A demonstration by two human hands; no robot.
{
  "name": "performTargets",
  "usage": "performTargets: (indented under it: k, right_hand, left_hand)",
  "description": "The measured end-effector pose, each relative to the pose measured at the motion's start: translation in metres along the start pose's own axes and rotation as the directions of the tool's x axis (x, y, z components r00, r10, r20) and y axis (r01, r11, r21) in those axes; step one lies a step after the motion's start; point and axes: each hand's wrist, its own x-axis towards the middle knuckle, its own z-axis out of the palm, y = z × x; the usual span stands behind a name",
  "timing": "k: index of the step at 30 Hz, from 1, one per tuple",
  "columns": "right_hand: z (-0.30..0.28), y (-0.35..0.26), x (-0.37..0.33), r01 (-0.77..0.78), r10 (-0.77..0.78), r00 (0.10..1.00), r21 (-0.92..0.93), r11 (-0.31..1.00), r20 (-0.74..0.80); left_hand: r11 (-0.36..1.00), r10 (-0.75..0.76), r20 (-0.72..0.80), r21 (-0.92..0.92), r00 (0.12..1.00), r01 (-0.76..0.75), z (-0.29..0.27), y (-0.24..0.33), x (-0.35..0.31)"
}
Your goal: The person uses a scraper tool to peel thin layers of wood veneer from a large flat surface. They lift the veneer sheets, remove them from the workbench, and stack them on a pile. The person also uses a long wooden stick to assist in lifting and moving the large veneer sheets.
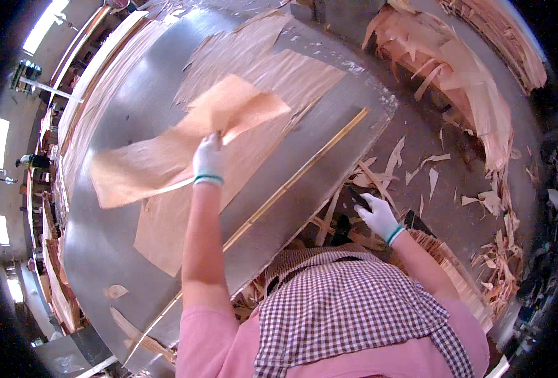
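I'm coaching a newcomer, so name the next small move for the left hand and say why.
I'd probably lower the orange-tan sheet onto the paler sheets below: the left hand grips its near edge, and it is buckled rather than flat. The right hand, holding a dark tool, is beyond the metal table, clear of the sheet.

Interior moderately bright, cool cast. Daylight from left: windows (0,143) blown out to plain white. Metal tabletop (141,94) shows hazy glare along left side and far edge. Lifted wood sheet (140,167) warm, well lit, shaded in fold, slightly soft. Floor (458,179) at right dimmer. Fisheye bends straight edges toward rim; corners black. Far right margin murky, grainy, detail lost. Checked apron (342,302) fairly crisp.
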Motion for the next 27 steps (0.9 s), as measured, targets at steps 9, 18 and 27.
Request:
performTargets:
  k: [9, 18, 27]
  right_hand:
    - [-0.089, 0.044, 0.022, -0.197, 0.199, 0.980, 0.087, 0.977, -0.023]
    - [-0.127, 0.074, 0.069, -0.280, 0.279, 0.960, 0.202, 0.939, 0.029]
    - [-0.186, 0.083, 0.175, -0.207, 0.180, 0.975, 0.246, 0.947, 0.128]
  left_hand:
    - [0.982, -0.183, 0.146, 0.081, 0.972, 0.173, 0.096, 0.110, 0.008]
    - [0.982, -0.091, 0.291, 0.185, 0.952, 0.037, 0.069, 0.124, 0.030]
    - [1.000, -0.023, -0.104, 0.007, 0.994, 0.024, 0.053, 0.120, 0.048]
